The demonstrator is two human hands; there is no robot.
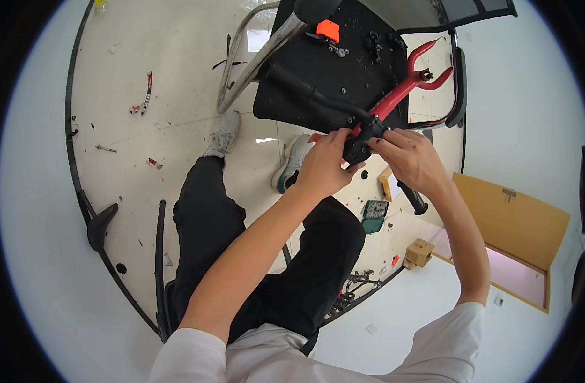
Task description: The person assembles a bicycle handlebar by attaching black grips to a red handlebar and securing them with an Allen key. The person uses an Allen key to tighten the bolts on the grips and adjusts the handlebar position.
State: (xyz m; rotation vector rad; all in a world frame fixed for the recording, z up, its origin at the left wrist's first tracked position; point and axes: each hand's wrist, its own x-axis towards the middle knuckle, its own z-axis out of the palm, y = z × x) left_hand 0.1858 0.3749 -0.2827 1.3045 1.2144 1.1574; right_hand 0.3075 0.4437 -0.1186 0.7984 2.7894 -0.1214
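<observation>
A red bicycle fork [396, 97] lies slantwise across the black chair seat, its two prongs toward the far right. At its near end sits a black handlebar stem [362, 145]. From the stem a black handlebar [318, 97] reaches to the far left, and its black grip [412, 198] shows below my right wrist. My left hand [322, 163] is closed round the stem's left side and the fork's lower end. The fingers of my right hand [407, 156] are pinched against the stem's right side; anything small between them is hidden.
On the chair seat [286, 105] lie an orange tool [329, 30], loose metal parts and several small black pieces. A green case [374, 217] stands open on the floor. Beyond are a cardboard box [419, 252], a black saddle [102, 227] and scattered scraps.
</observation>
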